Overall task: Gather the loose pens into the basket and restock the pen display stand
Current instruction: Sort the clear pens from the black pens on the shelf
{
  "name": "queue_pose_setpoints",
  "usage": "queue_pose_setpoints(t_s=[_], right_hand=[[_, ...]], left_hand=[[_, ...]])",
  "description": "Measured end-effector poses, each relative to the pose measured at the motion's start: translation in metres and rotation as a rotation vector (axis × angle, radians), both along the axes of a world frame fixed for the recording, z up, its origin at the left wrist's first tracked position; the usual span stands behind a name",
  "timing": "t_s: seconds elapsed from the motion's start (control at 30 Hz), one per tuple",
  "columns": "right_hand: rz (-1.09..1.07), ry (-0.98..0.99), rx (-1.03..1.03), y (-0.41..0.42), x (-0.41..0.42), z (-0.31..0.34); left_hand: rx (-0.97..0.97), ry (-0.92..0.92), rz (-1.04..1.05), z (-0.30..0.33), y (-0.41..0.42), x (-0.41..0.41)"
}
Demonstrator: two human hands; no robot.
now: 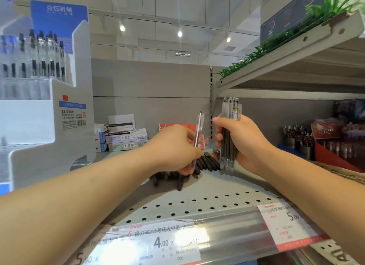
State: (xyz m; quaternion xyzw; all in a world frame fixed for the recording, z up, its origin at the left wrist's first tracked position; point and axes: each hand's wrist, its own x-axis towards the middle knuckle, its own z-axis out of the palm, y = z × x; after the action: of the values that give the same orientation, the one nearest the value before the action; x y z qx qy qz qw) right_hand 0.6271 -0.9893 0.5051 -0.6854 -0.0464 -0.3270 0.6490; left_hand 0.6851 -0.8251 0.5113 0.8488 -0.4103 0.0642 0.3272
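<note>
My right hand (241, 144) grips a bundle of several clear-barrelled pens (230, 114), held upright over the grey perforated shelf (217, 201). My left hand (173, 148) pinches a single pen (198, 130), which points up beside the bundle. Under both hands a heap of loose dark pens (207, 163) lies on the shelf. A white and blue pen display stand (53, 98) rises at the left, its upper rows filled with pens. The rim of a woven basket (343, 173) shows at the right, behind my right forearm.
Stacked pen boxes (126, 140) stand at the back of the shelf against the grey panel. To the right are cups of pens and red displays (324, 144). An upper shelf with plastic grass (296, 31) hangs overhead at the right. Price labels (162, 243) line the front edge.
</note>
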Motion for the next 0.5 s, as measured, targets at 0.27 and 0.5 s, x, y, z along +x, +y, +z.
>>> queue_pose_setpoints(t_s=[0.27,0.5], right_hand=[[0.096,0.015,-0.038,0.004,-0.002,-0.001],[0.196,0.023,-0.101,0.005,-0.006,-0.003]], left_hand=[[-0.029,0.087,-0.146,0.001,0.002,-0.003],[0.085,-0.103,-0.106,-0.001,-0.006,0.000]])
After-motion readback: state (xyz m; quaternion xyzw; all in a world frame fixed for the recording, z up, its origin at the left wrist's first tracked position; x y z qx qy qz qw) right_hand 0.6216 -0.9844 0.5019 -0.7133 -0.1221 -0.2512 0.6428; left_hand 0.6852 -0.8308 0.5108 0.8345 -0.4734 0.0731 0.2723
